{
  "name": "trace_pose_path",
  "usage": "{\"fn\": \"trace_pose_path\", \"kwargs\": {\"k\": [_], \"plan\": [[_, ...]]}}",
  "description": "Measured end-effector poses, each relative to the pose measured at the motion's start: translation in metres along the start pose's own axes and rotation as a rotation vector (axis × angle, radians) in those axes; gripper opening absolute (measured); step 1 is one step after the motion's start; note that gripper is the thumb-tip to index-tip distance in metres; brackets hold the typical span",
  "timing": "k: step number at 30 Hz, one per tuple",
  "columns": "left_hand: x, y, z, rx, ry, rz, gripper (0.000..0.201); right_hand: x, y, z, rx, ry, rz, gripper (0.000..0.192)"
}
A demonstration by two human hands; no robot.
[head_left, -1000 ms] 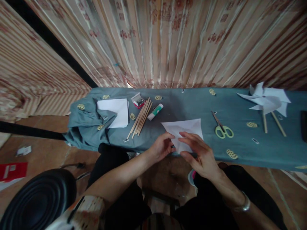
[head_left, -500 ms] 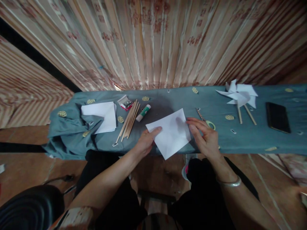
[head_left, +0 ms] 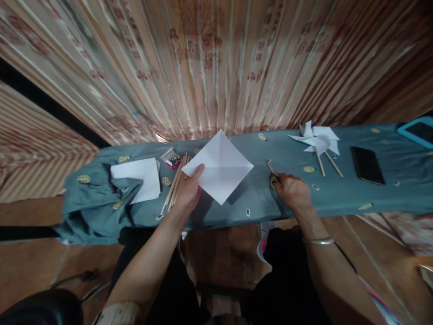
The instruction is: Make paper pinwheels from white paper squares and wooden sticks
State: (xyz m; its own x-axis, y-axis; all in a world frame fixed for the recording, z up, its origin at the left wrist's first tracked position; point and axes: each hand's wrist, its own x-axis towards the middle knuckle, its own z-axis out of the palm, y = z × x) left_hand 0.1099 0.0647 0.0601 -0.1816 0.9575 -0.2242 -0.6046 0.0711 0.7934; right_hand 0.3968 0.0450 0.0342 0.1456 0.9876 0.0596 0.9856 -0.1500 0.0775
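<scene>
Pinched by its left corner, a creased white square of paper (head_left: 225, 174) is in my left hand (head_left: 190, 187), turned like a diamond above the cloth. Two fold lines cross at its middle. Over to the right, my right hand (head_left: 293, 192) is closed around the handles of a pair of scissors (head_left: 272, 169), whose blades point away to the upper left. The wooden sticks (head_left: 174, 187) lie just left of the paper, partly covered by my left hand and the sheet.
A teal cloth (head_left: 216, 216) covers the narrow table. White sheets (head_left: 149, 174) and an opened small box of metal pins (head_left: 173, 160) lie left. Right are paper pinwheels (head_left: 318, 140) on sticks, a black phone (head_left: 367, 165) and a blue-framed device (head_left: 417, 131). A curtain (head_left: 209, 67) hangs behind.
My right hand has let go of the paper and taken hold of the scissors. My left hand has moved the paper left and turned it, now covering the glue stick. The view has shifted right.
</scene>
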Motion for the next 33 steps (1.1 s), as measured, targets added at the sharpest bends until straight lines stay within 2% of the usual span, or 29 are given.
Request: {"fn": "trace_pose_path", "kwargs": {"k": [4, 6, 9, 11, 12, 14, 16, 18, 21, 23, 29, 33], "plan": [[0.006, 0.011, -0.001, -0.030, 0.052, 0.070, 0.031, 0.004, 0.009, 0.000, 0.064, -0.105, 0.048, 0.032], [0.009, 0.016, -0.003, -0.050, 0.093, 0.092, 0.030, 0.007, 0.014, 0.000, 0.258, -0.143, 0.101, 0.030], [0.013, 0.024, -0.007, -0.067, 0.126, 0.135, 0.028, 0.006, 0.005, -0.002, 0.914, -0.224, 0.185, 0.035], [0.015, 0.030, -0.010, -0.080, 0.132, 0.167, 0.027, 0.000, -0.014, -0.005, 1.413, -0.355, 0.204, 0.045], [0.016, 0.034, -0.011, -0.089, 0.136, 0.179, 0.027, -0.005, -0.026, -0.007, 1.592, -0.440, 0.206, 0.047], [0.017, 0.040, -0.013, -0.110, 0.153, 0.188, 0.026, -0.017, -0.053, -0.008, 1.859, -0.571, 0.200, 0.047], [0.017, 0.047, -0.013, -0.128, 0.177, 0.189, 0.024, -0.030, -0.076, -0.008, 2.015, -0.711, 0.189, 0.043], [0.017, 0.052, -0.014, -0.141, 0.202, 0.201, 0.023, -0.041, -0.092, -0.006, 2.084, -0.866, 0.136, 0.041], [0.017, 0.058, -0.016, -0.145, 0.212, 0.237, 0.025, -0.051, -0.101, -0.004, 2.142, -0.986, 0.076, 0.047], [0.018, 0.061, -0.019, -0.139, 0.203, 0.268, 0.029, -0.054, -0.103, -0.005, 2.135, -1.014, 0.085, 0.050], [0.024, 0.066, -0.029, -0.097, 0.226, 0.381, 0.035, -0.061, -0.107, -0.015, 2.020, -1.010, 0.177, 0.043], [0.023, 0.067, -0.029, -0.055, 0.229, 0.382, 0.037, -0.064, -0.111, -0.019, 1.972, -1.066, 0.134, 0.047]]}}
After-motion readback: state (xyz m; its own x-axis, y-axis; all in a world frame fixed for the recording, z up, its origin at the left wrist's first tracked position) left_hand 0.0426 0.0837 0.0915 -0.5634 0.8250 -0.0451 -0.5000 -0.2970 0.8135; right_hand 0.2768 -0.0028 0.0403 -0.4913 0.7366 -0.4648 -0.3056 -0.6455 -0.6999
